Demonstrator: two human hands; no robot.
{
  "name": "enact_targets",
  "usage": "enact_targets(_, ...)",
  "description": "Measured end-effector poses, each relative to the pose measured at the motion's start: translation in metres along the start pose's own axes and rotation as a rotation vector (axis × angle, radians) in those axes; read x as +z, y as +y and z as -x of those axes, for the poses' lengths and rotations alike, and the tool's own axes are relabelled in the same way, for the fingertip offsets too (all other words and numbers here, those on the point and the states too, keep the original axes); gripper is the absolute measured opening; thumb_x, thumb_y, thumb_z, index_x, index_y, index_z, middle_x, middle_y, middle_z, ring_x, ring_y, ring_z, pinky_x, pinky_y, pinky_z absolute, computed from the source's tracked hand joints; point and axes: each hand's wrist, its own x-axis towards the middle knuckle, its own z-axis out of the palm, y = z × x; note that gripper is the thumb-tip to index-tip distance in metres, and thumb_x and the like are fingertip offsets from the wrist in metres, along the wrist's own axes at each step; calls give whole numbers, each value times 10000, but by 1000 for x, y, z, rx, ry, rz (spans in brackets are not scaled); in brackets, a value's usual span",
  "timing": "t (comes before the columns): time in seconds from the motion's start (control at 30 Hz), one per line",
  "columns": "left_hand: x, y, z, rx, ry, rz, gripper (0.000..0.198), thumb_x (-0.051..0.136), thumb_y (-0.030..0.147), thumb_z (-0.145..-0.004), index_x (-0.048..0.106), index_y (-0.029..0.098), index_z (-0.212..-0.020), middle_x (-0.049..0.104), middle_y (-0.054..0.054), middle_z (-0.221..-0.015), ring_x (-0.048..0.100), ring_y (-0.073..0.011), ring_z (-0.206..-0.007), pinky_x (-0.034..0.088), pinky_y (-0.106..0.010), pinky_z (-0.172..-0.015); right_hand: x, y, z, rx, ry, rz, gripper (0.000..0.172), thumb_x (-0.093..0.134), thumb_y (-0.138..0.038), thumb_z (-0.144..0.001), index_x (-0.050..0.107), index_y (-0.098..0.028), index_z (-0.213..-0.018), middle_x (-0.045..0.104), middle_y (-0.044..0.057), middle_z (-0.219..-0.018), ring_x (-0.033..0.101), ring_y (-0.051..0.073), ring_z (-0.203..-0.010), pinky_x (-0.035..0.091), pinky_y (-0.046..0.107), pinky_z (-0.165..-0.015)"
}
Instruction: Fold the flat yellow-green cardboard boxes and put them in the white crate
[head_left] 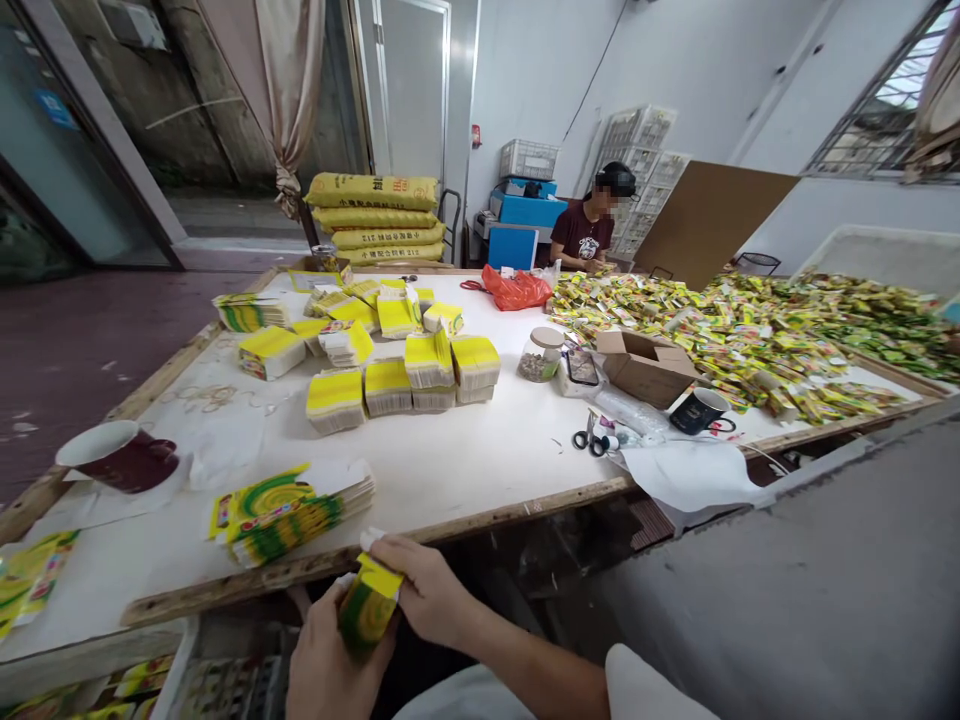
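Observation:
Just off the table's near edge, a small yellow-and-green carton (366,618) is held upright between my hands. My left hand (326,655) wraps round its lower body. At the carton's bright yellow top end, my right hand (431,590) is closed with thumb and fingers on the flap. White coverings show on some of my fingertips. On the table ahead lies a fanned stack of flat yellow-and-green cartons (281,515). Farther back are several bundles of flat cartons (335,400) with yellow ends.
A dark red mug (124,460) stands at left, near rubber bands (210,393). Scissors (592,440), a jar (540,355), a black mug (697,410) and an open cardboard box (645,368) lie right of centre. A big carton pile (660,310) covers the far right; another person (589,230) sits behind.

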Motion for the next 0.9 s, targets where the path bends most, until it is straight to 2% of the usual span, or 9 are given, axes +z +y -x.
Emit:
enact_targets(0.1,-13,-10,5,43,-36,-65,581,717,543,-626,619,226,-1103,741,-104,-1024,719,-321,-874,574,-416,-758,-5,7,-1,-59,-138,68,522,490,-99,-905,520,-187,-1420,508,152,-1456,499,219,-1352,415,342,-1106)
enact_targets(0.2,-25,-9,9,70,-70,-69,562,740,536,-627,632,221,-1080,756,-89,-975,725,-284,-822,577,-367,-720,-16,9,-1,-54,-280,144,399,575,-138,-888,643,-158,-1280,412,182,-1527,469,252,-1382,417,355,-1098)
enact_targets(0.3,-33,2,12,86,-170,-5,510,743,475,-678,629,209,-1098,759,-63,-961,722,-236,-813,575,-330,-746,-30,6,-3,-59,-383,168,272,599,-137,-883,728,-173,-1120,525,159,-1427,546,243,-1305,433,370,-1077)
enact_targets(0.37,-36,11,15,72,-225,12,471,737,437,-711,623,199,-1101,755,-49,-959,714,-210,-803,569,-310,-737,-39,3,-6,-81,-468,162,277,627,-137,-869,729,-203,-1119,611,130,-1308,604,231,-1223,477,366,-1021)
enact_targets(0.43,-37,16,17,69,-248,15,446,745,412,-726,624,195,-1097,752,-46,-975,710,-198,-813,565,-300,-741,-42,2,-8,-74,-521,155,283,659,-132,-846,728,-212,-1109,611,125,-1313,593,243,-1242,469,386,-1031)
enact_targets(0.6,-39,12,22,106,-152,34,490,756,372,-732,600,196,-1162,737,-73,-1080,711,-215,-920,571,-331,-827,-25,10,1,-19,-445,171,390,618,-65,-825,677,-208,-1184,477,176,-1484,493,273,-1367,422,437,-1095)
enact_targets(0.67,-42,7,24,90,-151,47,515,767,377,-722,598,188,-1171,738,-86,-1087,715,-227,-927,578,-348,-836,-20,11,2,-36,-443,179,412,602,-76,-841,656,-212,-1226,428,178,-1524,459,275,-1396,413,433,-1107)
enact_targets(0.83,-50,-1,27,52,-180,24,569,801,293,-656,608,164,-1176,739,-99,-1097,718,-248,-941,580,-381,-866,-23,3,-13,-81,-639,173,306,585,-113,-883,703,-221,-1144,582,144,-1356,568,253,-1283,467,395,-1056)
enact_targets(0.9,-52,-2,26,68,-147,-17,570,798,258,-644,608,169,-1174,738,-94,-1096,717,-251,-948,575,-388,-881,-21,2,-16,-82,-634,199,323,560,-92,-884,686,-206,-1158,564,156,-1380,566,256,-1286,466,407,-1060)
